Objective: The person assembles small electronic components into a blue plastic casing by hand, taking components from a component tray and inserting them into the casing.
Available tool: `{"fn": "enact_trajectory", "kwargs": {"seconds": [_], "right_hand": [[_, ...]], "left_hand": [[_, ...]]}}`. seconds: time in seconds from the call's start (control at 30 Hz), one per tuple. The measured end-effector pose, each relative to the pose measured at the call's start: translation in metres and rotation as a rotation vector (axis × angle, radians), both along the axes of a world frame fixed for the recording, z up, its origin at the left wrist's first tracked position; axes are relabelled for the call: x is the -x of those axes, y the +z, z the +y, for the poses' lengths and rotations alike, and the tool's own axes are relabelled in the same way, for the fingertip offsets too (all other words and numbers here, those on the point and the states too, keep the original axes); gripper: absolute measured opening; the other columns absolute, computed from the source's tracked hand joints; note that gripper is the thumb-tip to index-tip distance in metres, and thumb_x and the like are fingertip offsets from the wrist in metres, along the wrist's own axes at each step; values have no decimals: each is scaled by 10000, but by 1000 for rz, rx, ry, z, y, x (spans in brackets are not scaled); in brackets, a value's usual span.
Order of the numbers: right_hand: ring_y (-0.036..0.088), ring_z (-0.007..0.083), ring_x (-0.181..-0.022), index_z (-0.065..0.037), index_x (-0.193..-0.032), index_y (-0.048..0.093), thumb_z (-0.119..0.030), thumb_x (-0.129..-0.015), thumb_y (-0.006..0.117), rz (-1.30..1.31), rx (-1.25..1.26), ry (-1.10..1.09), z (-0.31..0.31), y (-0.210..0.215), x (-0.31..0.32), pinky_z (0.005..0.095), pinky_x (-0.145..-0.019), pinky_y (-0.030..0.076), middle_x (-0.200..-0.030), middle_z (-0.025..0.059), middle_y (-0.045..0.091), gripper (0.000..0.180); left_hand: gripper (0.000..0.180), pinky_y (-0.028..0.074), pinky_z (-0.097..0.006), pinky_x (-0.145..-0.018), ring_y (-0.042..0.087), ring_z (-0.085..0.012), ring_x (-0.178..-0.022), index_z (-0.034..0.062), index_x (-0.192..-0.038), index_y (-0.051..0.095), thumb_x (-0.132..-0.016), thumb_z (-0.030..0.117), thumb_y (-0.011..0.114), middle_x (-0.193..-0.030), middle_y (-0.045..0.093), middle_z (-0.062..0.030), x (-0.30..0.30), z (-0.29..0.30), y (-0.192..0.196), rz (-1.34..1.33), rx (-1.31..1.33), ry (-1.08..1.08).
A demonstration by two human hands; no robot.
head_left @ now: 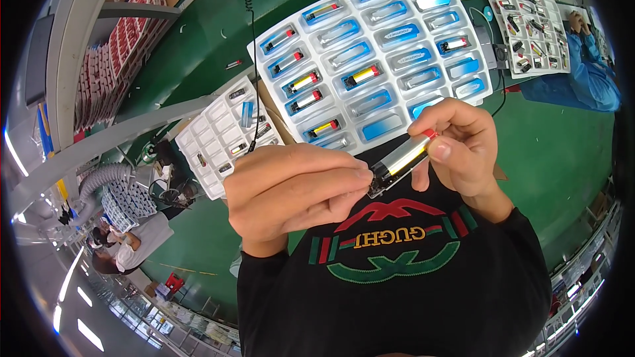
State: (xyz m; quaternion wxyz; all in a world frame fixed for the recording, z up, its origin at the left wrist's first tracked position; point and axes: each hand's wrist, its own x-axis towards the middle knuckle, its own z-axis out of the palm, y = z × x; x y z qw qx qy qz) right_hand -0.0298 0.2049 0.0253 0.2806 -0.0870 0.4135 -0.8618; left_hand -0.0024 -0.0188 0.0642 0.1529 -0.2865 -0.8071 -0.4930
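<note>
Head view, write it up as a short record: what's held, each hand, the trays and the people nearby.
Held part: silver cylinder with one red end, in a black frame
Left hand: fingertips at the black end
Right hand: thumb and fingers at the red end
Large white tray: blue-and-clear pieces; some compartments show red-ended cylinders
Smaller white tray: left of the large one, sparsely filled
Far-right tray: many small parts
Nearby people: one in blue at right, one in pale clothing at left
</note>
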Motion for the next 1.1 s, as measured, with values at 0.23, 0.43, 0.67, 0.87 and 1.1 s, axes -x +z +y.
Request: {"fn": "enact_trajectory", "kwargs": {"seconds": [0.23,0.43,0.67,0.87,1.1], "right_hand": [[636,143,-580,117,-1043,553,41,-874,551,43,-28,-18,0,1,-3,237,-526,534,-725,130,637,186],[635,130,-588,117,-1037,557,69,-862,552,97,-30,-18,0,-1,-3,228,-531,531,-725,122,638,182],[631,139,-539,90,-1007,590,32,-870,573,-93,5,201,2,-3,0,225,-470,509,-715,132,643,150],[621,158,-474,78,-957,620,-21,-876,584,-257,12,316,1,-6,3,233,-400,486,-661,127,636,133],[616,160,-459,80,-942,628,-57,-863,611,-362,-74,411,3,-6,8,225,-385,476,-641,122,630,159]], "left_hand": [[143,486,-230,-452,629,-149,-543,37,-732,674,-629,-49,725,-678,649,-61,-1,4,5,-114,13,76],[164,473,-223,-451,607,-139,-532,37,-737,644,-616,-54,707,-681,635,-56,-1,5,3,-166,10,47],[172,465,-209,-456,586,-128,-513,45,-735,616,-603,-47,677,-689,616,-39,6,-2,2,-493,-165,-273],[56,434,-200,-443,580,-145,-470,66,-652,625,-628,63,676,-615,627,-38,10,-2,-3,-522,-170,-377],[85,428,-211,-432,570,-146,-464,71,-641,621,-591,28,673,-608,621,-23,15,-1,2,-496,-64,-433]]}}
